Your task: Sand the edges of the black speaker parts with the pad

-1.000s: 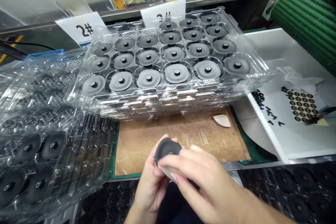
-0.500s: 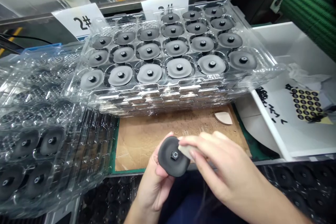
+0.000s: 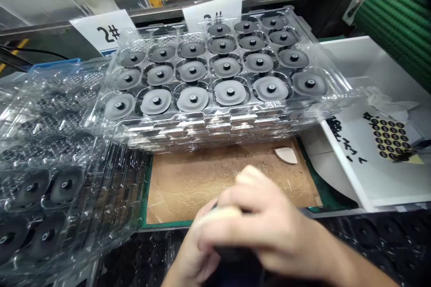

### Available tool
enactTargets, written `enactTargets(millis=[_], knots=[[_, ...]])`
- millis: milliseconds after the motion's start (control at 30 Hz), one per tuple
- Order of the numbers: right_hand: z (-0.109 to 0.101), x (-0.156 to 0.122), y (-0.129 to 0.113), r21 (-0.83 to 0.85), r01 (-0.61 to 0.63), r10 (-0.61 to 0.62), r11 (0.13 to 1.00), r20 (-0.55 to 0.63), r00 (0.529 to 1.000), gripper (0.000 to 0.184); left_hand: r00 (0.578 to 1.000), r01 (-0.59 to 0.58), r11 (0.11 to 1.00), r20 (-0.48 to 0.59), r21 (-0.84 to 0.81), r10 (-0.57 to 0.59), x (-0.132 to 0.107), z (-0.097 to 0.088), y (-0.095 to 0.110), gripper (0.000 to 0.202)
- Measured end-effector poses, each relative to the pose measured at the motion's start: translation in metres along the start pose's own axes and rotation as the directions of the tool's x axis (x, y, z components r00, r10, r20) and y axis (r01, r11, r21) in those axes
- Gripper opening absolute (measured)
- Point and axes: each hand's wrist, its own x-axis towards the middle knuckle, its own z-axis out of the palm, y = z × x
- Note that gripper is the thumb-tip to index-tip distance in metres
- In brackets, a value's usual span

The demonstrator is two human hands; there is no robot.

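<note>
My left hand (image 3: 190, 249) is closed around a round black disc with a small raised hub, almost wholly covered now by the other hand. My right hand (image 3: 269, 228), smeared by motion, lies across the disc with its fingers bent around a small pale pad (image 3: 226, 212). The pad seems to press on the disc's near face, though the contact is hidden. Both hands are over the near edge of a brown cardboard sheet (image 3: 188, 184). A white, fan-shaped piece (image 3: 286, 155) lies at the sheet's far right.
Behind the cardboard, stacked clear trays (image 3: 215, 112) hold many similar black discs. More clear trays (image 3: 84, 179) stand at left. On the right, a white bin (image 3: 370, 184) contains a sheet of round black stickers (image 3: 390, 139) and black scraps. A green ribbed roll (image 3: 397, 27) is at upper right.
My right hand has swung left and over the disc, carrying the pale pad across it and covering it. My left hand has stayed nearly in place. The view has shifted slightly.
</note>
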Motion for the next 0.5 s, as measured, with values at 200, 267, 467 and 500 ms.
enactTargets(millis=[200,267,467,500], knots=[[0.018,-0.037,0.044,0.084,-0.581,0.587,0.809,-0.136,0.798,0.025,0.982,0.025,0.99,0.189,-0.135,0.001,-0.003,0.001,0.004,0.057],[0.039,-0.058,0.049,0.148,-0.64,0.647,0.754,0.0,0.762,0.026,0.983,0.031,0.988,0.186,-0.153,-0.002,-0.004,0.0,0.005,0.056],[0.059,-0.084,0.046,0.186,-0.679,0.683,0.71,0.053,0.729,0.027,0.996,0.065,0.989,0.073,-0.135,-0.056,-0.003,-0.002,0.005,0.059],[0.051,-0.079,0.042,0.189,-0.69,0.703,0.699,0.003,0.712,0.028,0.997,0.06,0.991,0.061,-0.121,-0.052,-0.002,-0.001,0.004,0.059]])
